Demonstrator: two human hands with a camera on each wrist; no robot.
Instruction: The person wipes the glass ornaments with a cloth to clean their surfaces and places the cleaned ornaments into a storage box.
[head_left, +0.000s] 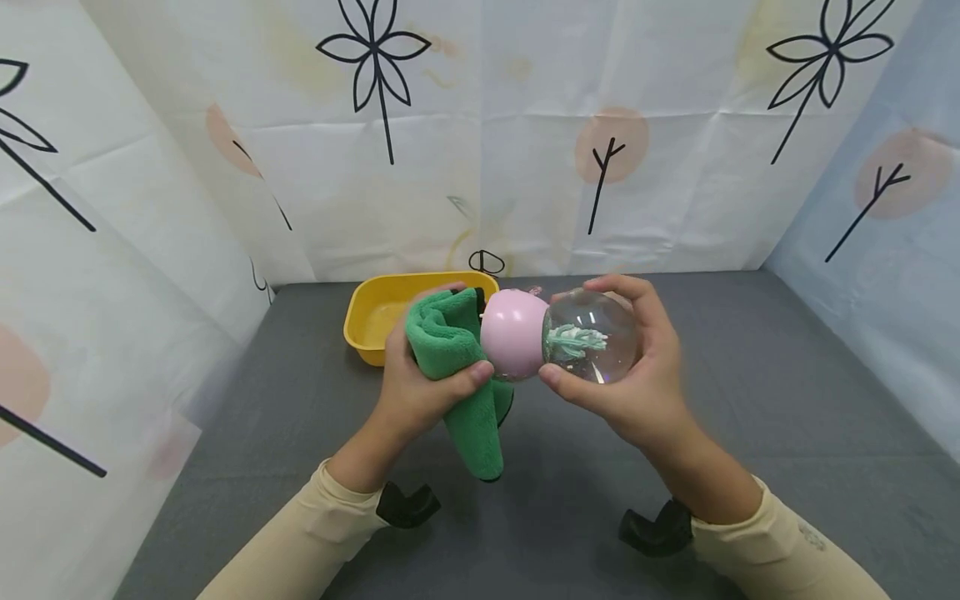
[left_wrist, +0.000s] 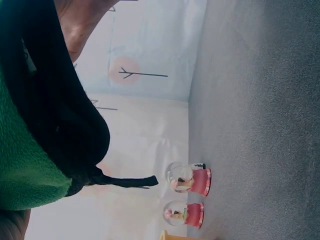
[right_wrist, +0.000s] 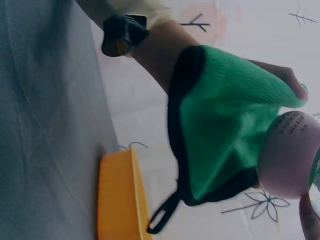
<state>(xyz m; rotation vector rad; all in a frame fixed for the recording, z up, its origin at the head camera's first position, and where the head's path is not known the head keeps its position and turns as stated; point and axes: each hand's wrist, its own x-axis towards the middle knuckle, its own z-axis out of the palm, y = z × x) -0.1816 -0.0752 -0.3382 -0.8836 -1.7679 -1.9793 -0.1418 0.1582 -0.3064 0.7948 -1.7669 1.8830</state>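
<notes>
A snow globe (head_left: 513, 333) with a pink base and a clear ball is held sideways above the table. My right hand (head_left: 651, 392) grips the ball, thumb below and fingers over the far side. A pale green figure shows inside the glass. Bunched in my left hand (head_left: 412, 396) is a green cloth (head_left: 457, 354) with black edging, up against the base's underside. In the right wrist view the cloth (right_wrist: 230, 130) spreads beside the pink base (right_wrist: 287, 155), which carries small dark print. The left wrist view has the cloth (left_wrist: 25, 165) filling its left side.
A yellow tub (head_left: 367, 321) stands on the grey table (head_left: 735, 400) behind my left hand. Two more snow globes, one (left_wrist: 200, 181) beside the other (left_wrist: 194, 215), stand on the table with reddish-pink bases. Patterned white sheets (head_left: 525, 192) hang around the table.
</notes>
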